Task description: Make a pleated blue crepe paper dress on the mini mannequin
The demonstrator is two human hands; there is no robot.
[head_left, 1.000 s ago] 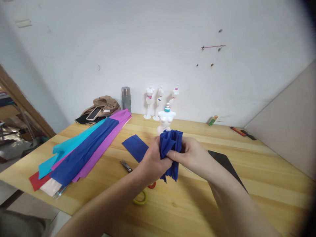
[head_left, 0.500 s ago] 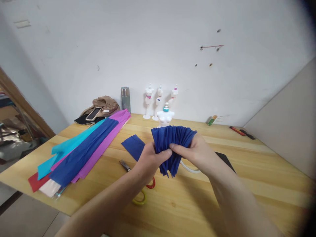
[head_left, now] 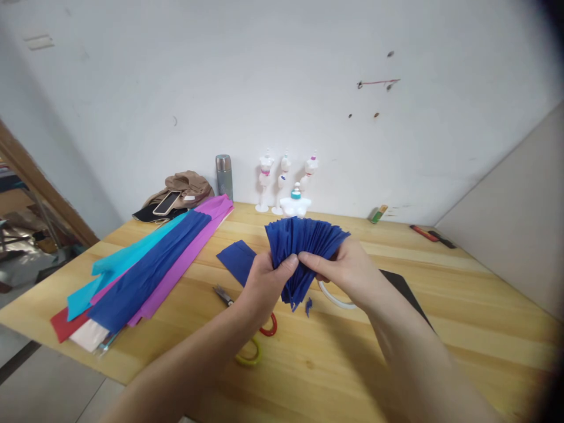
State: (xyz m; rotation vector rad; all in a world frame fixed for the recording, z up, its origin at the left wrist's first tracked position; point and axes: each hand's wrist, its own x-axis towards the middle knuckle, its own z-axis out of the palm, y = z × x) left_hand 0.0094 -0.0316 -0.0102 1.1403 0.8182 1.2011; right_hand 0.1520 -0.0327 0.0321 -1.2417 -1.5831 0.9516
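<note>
A bundle of pleated blue crepe paper (head_left: 304,238) is pinched at its middle between both hands, its upper edge fanned out. My left hand (head_left: 267,279) is closed on its left side, thumb on the folds. On the right side my right hand (head_left: 346,264) grips it, with its thumb tip close to the left one. A small blue scrap (head_left: 309,306) lies on the table below the bundle. Scissors (head_left: 249,329) with red and yellow handles lie partly behind my left forearm. Beyond my left hand rests a flat blue piece (head_left: 237,260).
Turquoise, blue and purple sheets (head_left: 150,270) spread across the table's left side. Several white mannequin forms (head_left: 295,205) stand by the wall near a flask (head_left: 224,179). A white ring (head_left: 335,298) and a dark flat object (head_left: 405,294) lie near my right forearm.
Both hands have shifted slightly left and up with the pleated bundle, and its top fans a little wider. The small blue scrap on the table now shows below it.
</note>
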